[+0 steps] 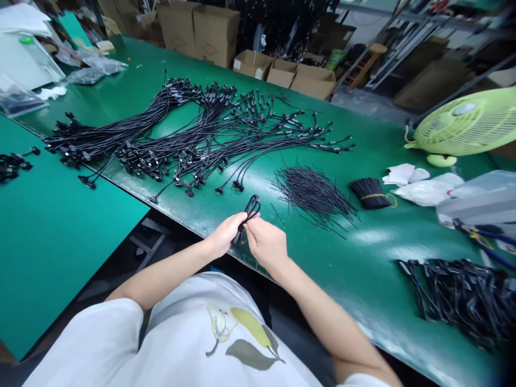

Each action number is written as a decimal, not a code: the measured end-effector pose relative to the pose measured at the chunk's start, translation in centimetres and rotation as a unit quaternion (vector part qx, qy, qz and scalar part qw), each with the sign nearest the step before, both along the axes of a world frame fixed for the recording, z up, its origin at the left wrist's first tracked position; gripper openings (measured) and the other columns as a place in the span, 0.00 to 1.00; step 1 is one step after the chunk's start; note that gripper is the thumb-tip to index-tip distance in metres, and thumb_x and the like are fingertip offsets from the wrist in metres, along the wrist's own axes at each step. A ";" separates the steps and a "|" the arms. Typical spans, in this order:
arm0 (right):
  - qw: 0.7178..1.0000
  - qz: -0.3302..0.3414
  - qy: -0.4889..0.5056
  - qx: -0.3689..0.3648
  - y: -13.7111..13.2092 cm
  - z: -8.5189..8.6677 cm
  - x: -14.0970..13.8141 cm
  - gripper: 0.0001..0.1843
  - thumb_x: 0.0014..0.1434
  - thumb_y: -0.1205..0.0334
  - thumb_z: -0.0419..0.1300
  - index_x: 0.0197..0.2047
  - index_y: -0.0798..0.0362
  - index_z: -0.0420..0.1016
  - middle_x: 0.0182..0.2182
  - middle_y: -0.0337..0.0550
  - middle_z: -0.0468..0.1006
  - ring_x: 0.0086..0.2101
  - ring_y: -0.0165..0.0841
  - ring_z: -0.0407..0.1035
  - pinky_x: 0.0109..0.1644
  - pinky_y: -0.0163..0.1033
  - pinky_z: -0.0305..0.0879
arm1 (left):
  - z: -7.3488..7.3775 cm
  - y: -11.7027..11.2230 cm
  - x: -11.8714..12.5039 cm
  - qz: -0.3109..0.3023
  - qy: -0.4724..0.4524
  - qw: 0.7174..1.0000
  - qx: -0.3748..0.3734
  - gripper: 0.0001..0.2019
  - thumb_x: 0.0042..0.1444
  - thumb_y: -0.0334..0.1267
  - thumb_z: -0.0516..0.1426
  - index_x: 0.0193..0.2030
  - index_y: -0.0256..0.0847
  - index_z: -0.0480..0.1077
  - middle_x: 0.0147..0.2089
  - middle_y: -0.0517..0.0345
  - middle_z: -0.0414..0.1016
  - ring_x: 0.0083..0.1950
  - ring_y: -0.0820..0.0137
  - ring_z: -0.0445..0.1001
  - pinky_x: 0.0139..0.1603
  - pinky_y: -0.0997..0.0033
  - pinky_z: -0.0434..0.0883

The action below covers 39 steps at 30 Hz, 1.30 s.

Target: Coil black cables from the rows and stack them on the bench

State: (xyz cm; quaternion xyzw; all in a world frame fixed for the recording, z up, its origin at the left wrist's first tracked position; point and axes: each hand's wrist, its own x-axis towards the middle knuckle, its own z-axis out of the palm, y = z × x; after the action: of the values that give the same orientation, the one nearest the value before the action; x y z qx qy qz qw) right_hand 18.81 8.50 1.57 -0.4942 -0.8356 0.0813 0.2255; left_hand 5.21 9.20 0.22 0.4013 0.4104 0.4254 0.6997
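A black cable (252, 206), folded into a small looped bundle, is held just above the front edge of the green table. My left hand (226, 232) is closed around its left side. On the other side, the fingers of my right hand (266, 242) pinch at the middle of the bundle; whether a tie is between them is hidden. Several unfolded black cables (177, 140) with connector ends lie spread beyond my hands. To the right of these is a loose pile of thin black ties (312, 193). Farther right sits a banded bundle of black ties (370, 193).
Folded cable bundles (463, 301) are heaped at the right, near blue-handled pliers (489, 247) and plastic bags (427, 188). A green fan (467, 121) stands at the far right. Cardboard boxes (215, 35) line the table's back edge. More connectors (14, 165) lie at the left.
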 end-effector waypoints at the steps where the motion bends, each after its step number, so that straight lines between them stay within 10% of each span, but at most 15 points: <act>1: 0.997 -0.013 0.074 -0.032 -0.3 -0.4 -0.3 0.18 0.68 0.60 0.44 0.32 0.54 0.70 0.29 0.45 0.75 0.31 0.33 0.68 0.36 0.36 0.58 | 0.3 0.0 -0.3 0.016 -0.003 1.000 0.015 0.26 0.64 0.50 0.45 0.52 0.32 0.72 0.52 0.44 0.75 0.58 0.57 0.69 0.62 0.56 0.62; 4: 0.959 -0.003 0.224 -0.174 -0.5 -1.3 0.3 0.20 0.68 0.55 0.46 0.27 0.53 0.67 0.26 0.40 0.73 0.29 0.32 0.67 0.34 0.35 0.60 | 1.0 -0.9 -1.5 0.032 0.121 0.981 0.149 0.29 0.65 0.56 0.42 0.47 0.36 0.75 0.48 0.46 0.74 0.54 0.60 0.67 0.60 0.59 0.62; 7: 0.955 -0.011 0.213 -0.206 -0.1 -1.2 2.2 0.20 0.67 0.53 0.48 0.25 0.52 0.65 0.23 0.38 0.70 0.27 0.32 0.65 0.32 0.35 0.58 | 1.0 -2.2 -2.4 -0.096 0.245 0.924 0.277 0.27 0.63 0.57 0.45 0.37 0.41 0.78 0.42 0.49 0.72 0.48 0.62 0.66 0.57 0.62 0.62; 9: 0.979 -0.026 0.152 -0.132 -0.3 -0.6 2.8 0.19 0.67 0.56 0.47 0.25 0.52 0.65 0.24 0.40 0.70 0.27 0.32 0.64 0.32 0.36 0.56 | 0.4 -2.4 -2.4 -0.165 0.252 0.916 0.266 0.28 0.62 0.58 0.45 0.34 0.41 0.78 0.38 0.51 0.72 0.45 0.63 0.66 0.55 0.63 0.63; 14: 0.992 0.114 0.000 0.050 -2.6 0.0 0.7 0.17 0.67 0.63 0.47 0.29 0.52 0.70 0.25 0.43 0.73 0.28 0.33 0.64 0.35 0.38 0.55 | 0.0 -1.0 -2.2 -0.118 0.100 0.988 0.027 0.39 0.61 0.65 0.35 0.41 0.35 0.76 0.34 0.50 0.75 0.39 0.64 0.71 0.46 0.63 0.69; 21: 0.976 0.007 0.142 -0.165 -0.9 -1.0 1.7 0.18 0.67 0.59 0.47 0.27 0.53 0.68 0.26 0.40 0.74 0.28 0.31 0.66 0.34 0.34 0.56 | 1.9 -2.5 -3.4 -0.084 0.138 0.969 0.185 0.38 0.59 0.67 0.40 0.27 0.37 0.77 0.48 0.46 0.71 0.51 0.61 0.69 0.60 0.62 0.63; 24: 0.968 -0.019 0.180 -0.172 -0.8 -0.7 2.1 0.17 0.67 0.59 0.47 0.27 0.53 0.67 0.27 0.40 0.73 0.29 0.31 0.66 0.36 0.35 0.57 | 1.0 -3.1 -2.9 -0.002 0.166 0.979 0.123 0.21 0.56 0.56 0.57 0.42 0.38 0.75 0.56 0.47 0.68 0.57 0.60 0.67 0.61 0.61 0.63; 28: 0.960 -0.029 0.219 -0.170 -1.5 -0.4 1.3 0.17 0.66 0.58 0.47 0.27 0.53 0.67 0.29 0.41 0.73 0.31 0.31 0.65 0.38 0.35 0.58 | -0.3 -3.6 -1.6 -0.075 0.090 0.991 0.061 0.30 0.61 0.53 0.53 0.66 0.41 0.57 0.69 0.45 0.58 0.67 0.59 0.60 0.66 0.58 0.59; 31: 0.906 -0.036 0.342 -0.248 -1.5 -1.1 1.0 0.19 0.64 0.51 0.49 0.25 0.53 0.64 0.23 0.39 0.67 0.26 0.29 0.60 0.32 0.34 0.56 | -1.0 -4.0 -0.3 -0.074 0.083 0.987 0.116 0.33 0.63 0.54 0.51 0.70 0.39 0.50 0.72 0.45 0.51 0.72 0.59 0.53 0.71 0.60 0.52; 34: 0.763 -0.014 0.473 -0.441 -1.1 -2.5 1.6 0.25 0.58 0.38 0.51 0.23 0.51 0.57 0.15 0.29 0.47 0.17 0.25 0.42 0.21 0.33 0.45 | -1.8 -4.0 0.9 -0.056 0.078 0.979 0.178 0.34 0.62 0.48 0.55 0.70 0.41 0.47 0.72 0.44 0.51 0.73 0.62 0.49 0.72 0.61 0.47; 36: 0.721 -0.004 0.473 -0.506 -1.0 -3.2 2.5 0.28 0.56 0.34 0.51 0.23 0.50 0.57 0.15 0.27 0.43 0.16 0.24 0.37 0.20 0.33 0.41 | -2.1 -3.7 1.5 -0.036 0.040 0.987 0.153 0.32 0.60 0.44 0.58 0.68 0.42 0.51 0.68 0.45 0.60 0.69 0.63 0.57 0.69 0.62 0.53; 39: 0.828 -0.036 0.366 -0.423 -1.5 -3.4 4.1 0.24 0.56 0.40 0.56 0.24 0.54 0.67 0.19 0.34 0.59 0.20 0.26 0.52 0.26 0.34 0.53 | -1.9 -3.1 2.0 0.027 -0.016 0.998 0.062 0.23 0.59 0.44 0.59 0.58 0.40 0.61 0.43 0.55 0.74 0.47 0.70 0.74 0.51 0.70 0.69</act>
State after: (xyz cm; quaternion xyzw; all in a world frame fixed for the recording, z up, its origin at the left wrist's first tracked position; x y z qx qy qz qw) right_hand 22.87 6.97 -1.84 -0.5047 -0.5571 0.5938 0.2868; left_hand 7.25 6.13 -1.69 0.4258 0.3825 0.4753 0.6682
